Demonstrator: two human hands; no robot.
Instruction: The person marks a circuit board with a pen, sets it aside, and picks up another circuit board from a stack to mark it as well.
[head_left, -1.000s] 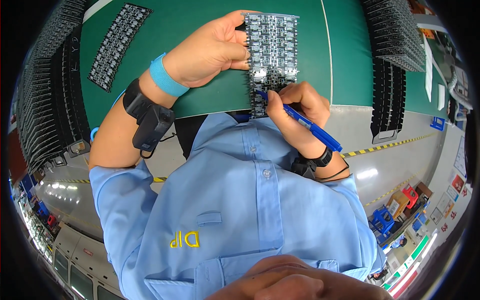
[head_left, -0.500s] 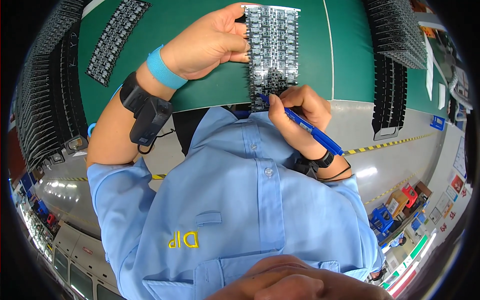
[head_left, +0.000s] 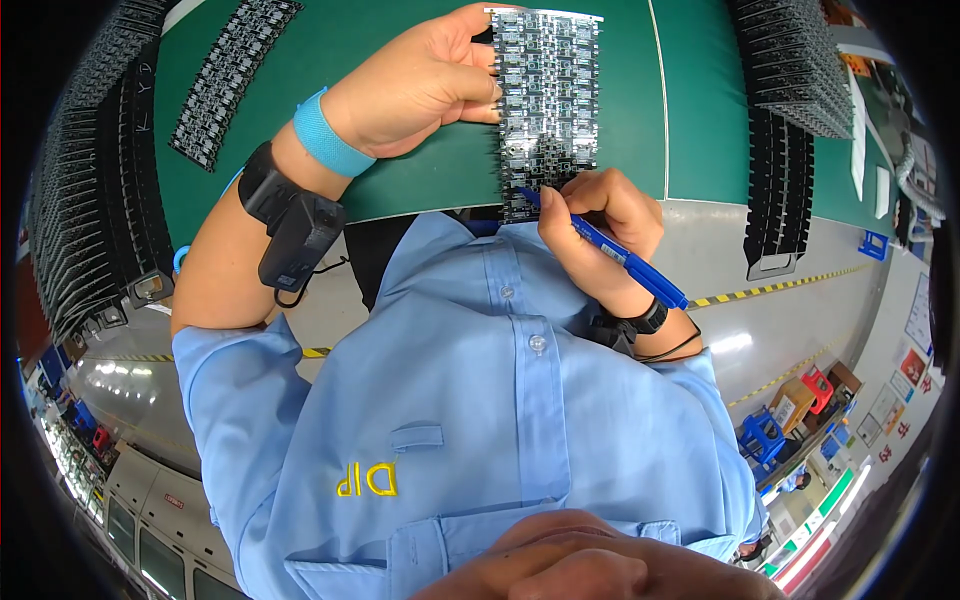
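A long black circuit board panel (head_left: 548,95), densely covered with small components, stretches from the green table toward my chest. My left hand (head_left: 435,80) grips its left edge near the far end, thumb on the near side and some fingers hidden behind the board. In my right hand (head_left: 608,230) is a blue marker pen (head_left: 630,262), held like a writing pen. Its tip end meets the near part of the panel; whether it touches the surface I cannot tell. A second similar panel (head_left: 232,80) lies on the table to the left.
Racks of upright circuit boards stand at the left (head_left: 75,220) and at the right (head_left: 795,70). The green table (head_left: 630,110) has its near edge just before my body. Blue stools (head_left: 763,437) stand on the floor at the right, beyond yellow-black floor tape (head_left: 775,290).
Almost nothing differs. The panel and both hands have shifted very slightly to the right, with the marker pen at the same part of the board.
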